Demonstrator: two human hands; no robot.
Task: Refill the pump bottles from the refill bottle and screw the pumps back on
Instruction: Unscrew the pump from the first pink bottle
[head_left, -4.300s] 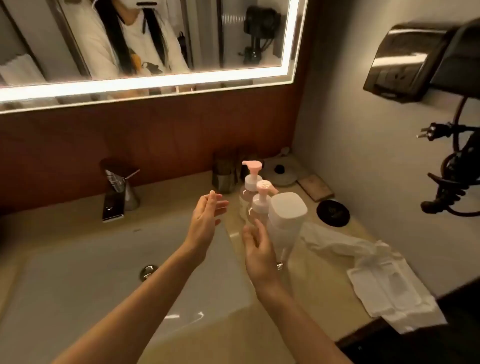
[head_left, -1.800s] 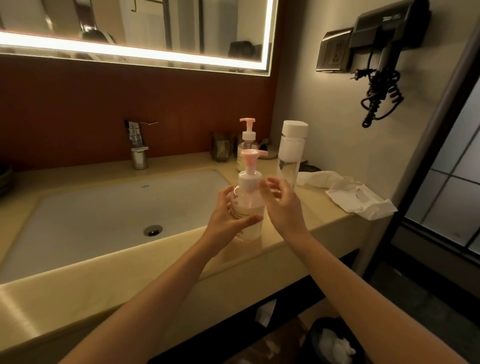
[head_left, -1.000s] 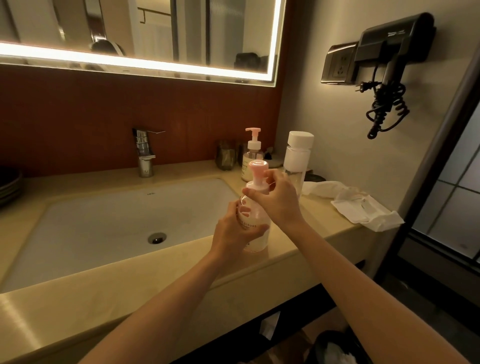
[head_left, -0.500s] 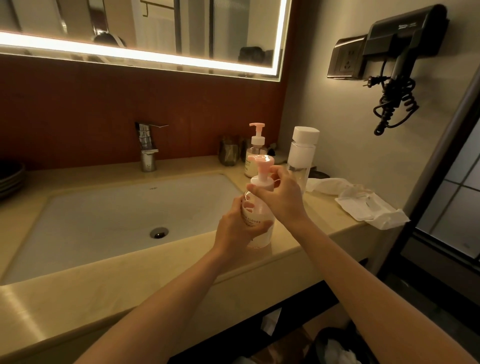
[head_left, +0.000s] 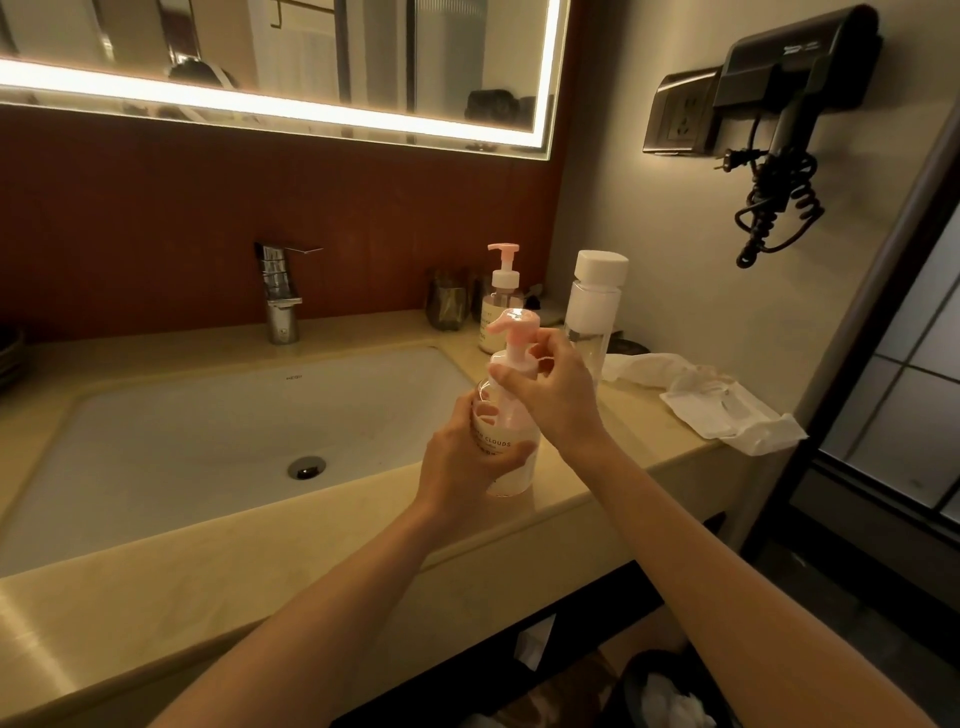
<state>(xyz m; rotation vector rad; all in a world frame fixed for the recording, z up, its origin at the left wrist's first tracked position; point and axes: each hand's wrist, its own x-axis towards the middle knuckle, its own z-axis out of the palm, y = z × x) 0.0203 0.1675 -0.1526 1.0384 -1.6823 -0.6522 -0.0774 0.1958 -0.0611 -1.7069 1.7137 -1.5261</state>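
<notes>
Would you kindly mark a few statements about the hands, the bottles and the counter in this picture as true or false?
1. The left hand grips the body of the near pump bottle. True.
2. The right hand holds the refill bottle. False: its fingers grip the pump of the near pump bottle at the collar; the refill bottle stands capped on the counter, untouched.
3. The far pump bottle has its own pump head on. True.
4. The white tissue lies in the sink. False: it lies on the counter, right of the refill bottle.
</notes>
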